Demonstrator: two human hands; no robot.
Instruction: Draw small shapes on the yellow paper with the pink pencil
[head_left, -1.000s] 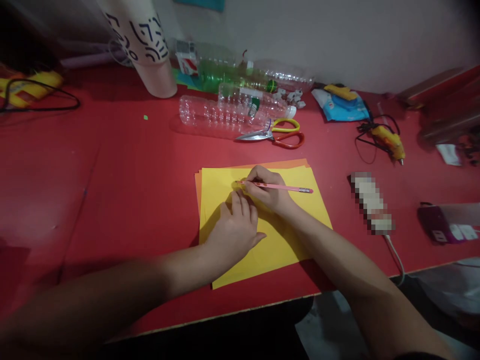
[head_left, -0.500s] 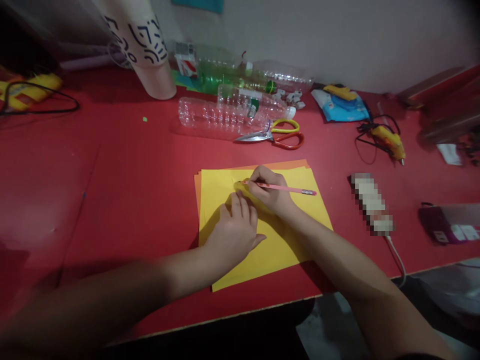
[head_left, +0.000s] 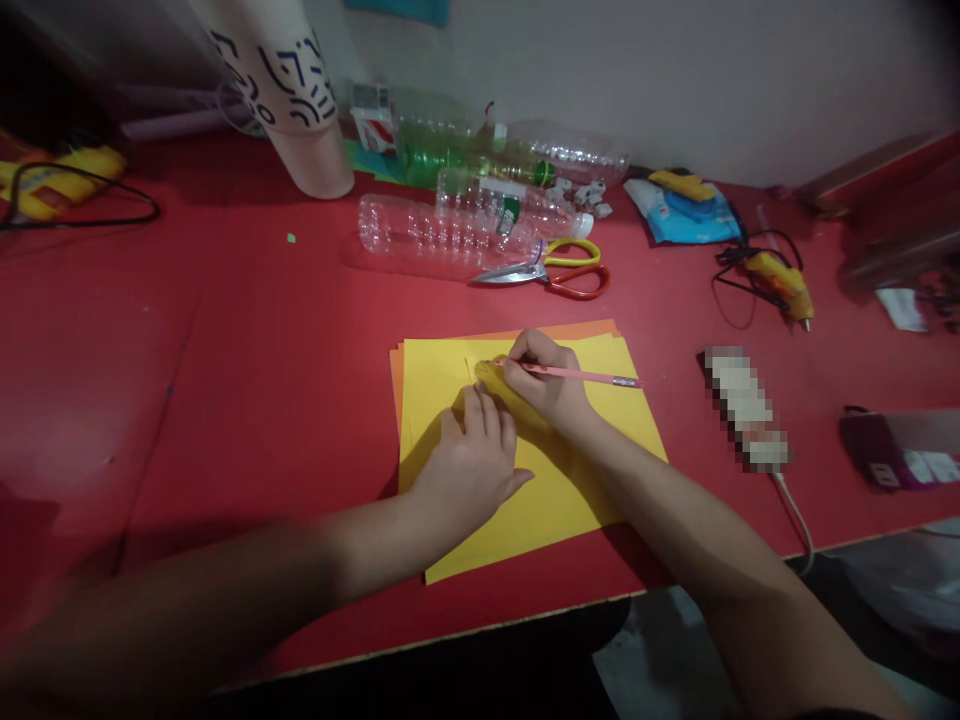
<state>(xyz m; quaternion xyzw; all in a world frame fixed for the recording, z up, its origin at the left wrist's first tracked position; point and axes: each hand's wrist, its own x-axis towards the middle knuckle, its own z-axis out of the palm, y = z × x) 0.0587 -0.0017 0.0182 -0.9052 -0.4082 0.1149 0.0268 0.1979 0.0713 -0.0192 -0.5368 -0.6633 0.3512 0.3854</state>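
Observation:
Yellow paper (head_left: 450, 545) lies on the table with orange paper (head_left: 589, 328) showing beneath its far and left edges. My right hand (head_left: 551, 380) grips a pink pencil (head_left: 592, 376), its point at the sheet's upper part and its eraser end toward the right. Faint pencil lines show near the point. My left hand (head_left: 476, 445) rests on the yellow paper just below those lines, fingers stretched out and thumb apart, holding nothing. Beyond the sheets lie scissors (head_left: 517, 274) with one yellow and one red handle.
On the red table (head_left: 262, 400) stands a white patterned tumbler (head_left: 319, 150). Clear plastic bottles (head_left: 412, 230) and a green bottle (head_left: 442, 150) lie near the wall. To the right are a blue packet (head_left: 690, 220), a yellow glue gun (head_left: 780, 285) and a blurred-out corded object (head_left: 746, 405).
My right hand and the pencil have shifted slightly to the right, and a short pencil line shows more clearly on the yellow paper. My left hand stays in place.

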